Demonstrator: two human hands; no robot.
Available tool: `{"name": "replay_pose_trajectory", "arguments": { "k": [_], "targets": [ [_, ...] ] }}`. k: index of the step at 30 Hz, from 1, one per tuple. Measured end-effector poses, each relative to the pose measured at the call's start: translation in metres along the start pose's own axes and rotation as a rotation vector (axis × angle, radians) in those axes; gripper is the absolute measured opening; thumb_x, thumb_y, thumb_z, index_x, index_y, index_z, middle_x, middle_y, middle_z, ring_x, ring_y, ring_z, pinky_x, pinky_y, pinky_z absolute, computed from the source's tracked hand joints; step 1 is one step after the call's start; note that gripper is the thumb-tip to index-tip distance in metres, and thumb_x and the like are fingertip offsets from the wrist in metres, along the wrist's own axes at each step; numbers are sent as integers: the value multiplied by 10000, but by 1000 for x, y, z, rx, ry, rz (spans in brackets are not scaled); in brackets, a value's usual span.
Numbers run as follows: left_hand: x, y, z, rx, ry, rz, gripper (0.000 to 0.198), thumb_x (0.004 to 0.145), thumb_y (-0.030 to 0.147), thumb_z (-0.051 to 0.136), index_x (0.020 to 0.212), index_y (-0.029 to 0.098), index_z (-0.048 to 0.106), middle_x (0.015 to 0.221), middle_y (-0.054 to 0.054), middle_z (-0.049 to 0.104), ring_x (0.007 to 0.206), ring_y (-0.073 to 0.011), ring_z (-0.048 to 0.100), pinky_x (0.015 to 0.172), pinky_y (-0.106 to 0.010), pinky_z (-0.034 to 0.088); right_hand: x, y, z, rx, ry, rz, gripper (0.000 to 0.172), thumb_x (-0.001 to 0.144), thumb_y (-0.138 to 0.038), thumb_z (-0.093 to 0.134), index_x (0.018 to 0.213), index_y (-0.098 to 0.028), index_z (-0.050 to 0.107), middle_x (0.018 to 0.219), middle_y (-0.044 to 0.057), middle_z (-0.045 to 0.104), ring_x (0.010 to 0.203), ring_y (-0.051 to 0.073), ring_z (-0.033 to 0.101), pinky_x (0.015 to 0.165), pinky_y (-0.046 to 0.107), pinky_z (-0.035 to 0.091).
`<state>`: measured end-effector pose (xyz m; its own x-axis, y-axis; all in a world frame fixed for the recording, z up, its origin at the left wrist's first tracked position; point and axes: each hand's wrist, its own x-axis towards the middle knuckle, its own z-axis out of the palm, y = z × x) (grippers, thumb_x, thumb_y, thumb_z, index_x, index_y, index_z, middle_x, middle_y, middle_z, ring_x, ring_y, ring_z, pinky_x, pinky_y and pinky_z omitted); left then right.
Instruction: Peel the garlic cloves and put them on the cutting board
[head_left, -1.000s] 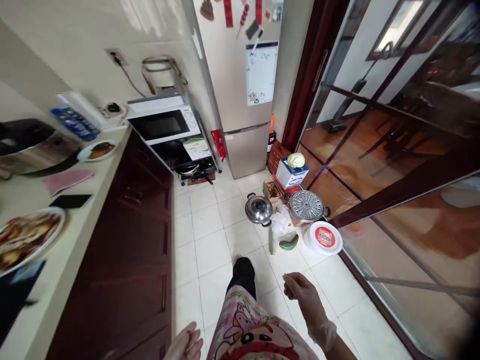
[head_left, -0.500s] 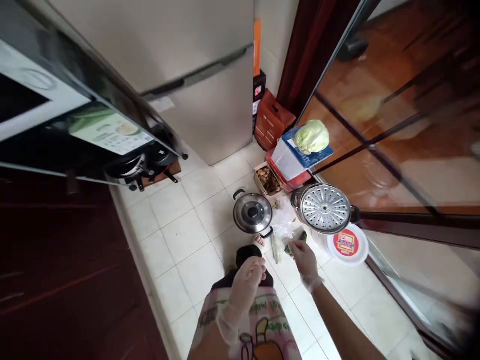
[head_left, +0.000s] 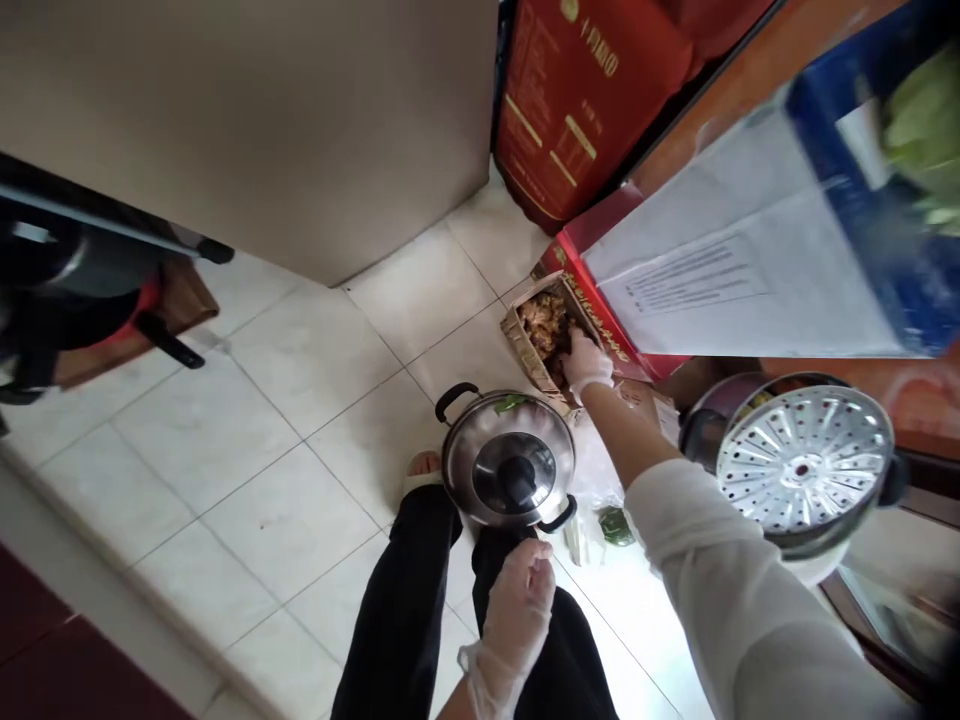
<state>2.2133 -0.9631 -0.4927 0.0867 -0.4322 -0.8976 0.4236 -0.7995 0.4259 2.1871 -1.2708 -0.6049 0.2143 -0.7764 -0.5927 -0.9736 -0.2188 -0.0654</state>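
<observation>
My right hand (head_left: 585,362), in a clear plastic glove, reaches into a small box (head_left: 517,335) of brown, dried-looking pieces (head_left: 544,322); its fingertips are hidden among them. My left hand (head_left: 523,592), also gloved, is held over my legs with its fingers curled in, and what it may hold is hidden. Between the box and my legs stands a steel pot (head_left: 495,430) with a glass lid and black handles. A bit of green leaf (head_left: 510,402) lies on the lid near its far edge.
A steamer pot (head_left: 802,460) with a perforated tray stands at the right. Past the box are a white-and-blue carton (head_left: 712,270), a cabbage (head_left: 930,130) and a red bag (head_left: 577,110). Plastic-wrapped greens (head_left: 616,525) lie by the pot. Pans (head_left: 90,270) sit at the left.
The view has moved down and closer to the floor items. My right hand has gone from beside the wrapped greens into the box. My left hand remains curled over my legs.
</observation>
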Motion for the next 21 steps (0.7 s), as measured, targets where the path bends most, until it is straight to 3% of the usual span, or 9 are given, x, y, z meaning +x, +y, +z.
{"name": "replay_pose_trajectory", "arguments": {
  "k": [4, 8, 12, 17, 21],
  "targets": [
    [12, 2, -5, 55, -55, 77, 285, 846, 413, 564, 1035, 229, 674, 1052, -98, 681, 954, -246, 609, 887, -357, 457, 35, 1, 6, -112, -25, -3, 539, 862, -163, 549, 1369, -100, 378, 1062, 204, 645, 925, 235, 634, 751, 356, 424],
    [19, -4, -5, 159, -31, 14, 282, 848, 411, 552, 1035, 236, 669, 1042, -97, 688, 924, -247, 611, 865, -363, 466, 58, -1, 7, -165, -83, 23, 482, 787, -198, 667, 1237, -108, 518, 985, 185, 684, 905, 252, 654, 760, 368, 456],
    [23, -4, 1, 214, -25, 15, 275, 845, 387, 547, 1028, 226, 675, 1041, -103, 691, 900, -241, 615, 842, -354, 469, 68, -3, 7, -168, -96, 51, 502, 729, -210, 728, 1178, -102, 532, 986, 199, 684, 911, 270, 672, 776, 360, 483],
    [25, 9, 8, 212, -36, 8, 265, 834, 386, 558, 994, 216, 684, 983, -100, 702, 881, -237, 631, 837, -342, 472, 41, 5, -3, -41, -44, 118, 489, 753, -231, 685, 1202, -145, 511, 990, 169, 684, 926, 282, 662, 802, 383, 488],
    [35, 19, 10, 141, -103, 12, 308, 828, 437, 581, 1004, 199, 669, 1021, -116, 694, 934, -249, 633, 875, -350, 464, -12, 31, -4, 420, 59, 91, 559, 771, -317, 646, 1286, -184, 476, 957, 79, 683, 832, 214, 644, 747, 331, 495]
  ]
}}
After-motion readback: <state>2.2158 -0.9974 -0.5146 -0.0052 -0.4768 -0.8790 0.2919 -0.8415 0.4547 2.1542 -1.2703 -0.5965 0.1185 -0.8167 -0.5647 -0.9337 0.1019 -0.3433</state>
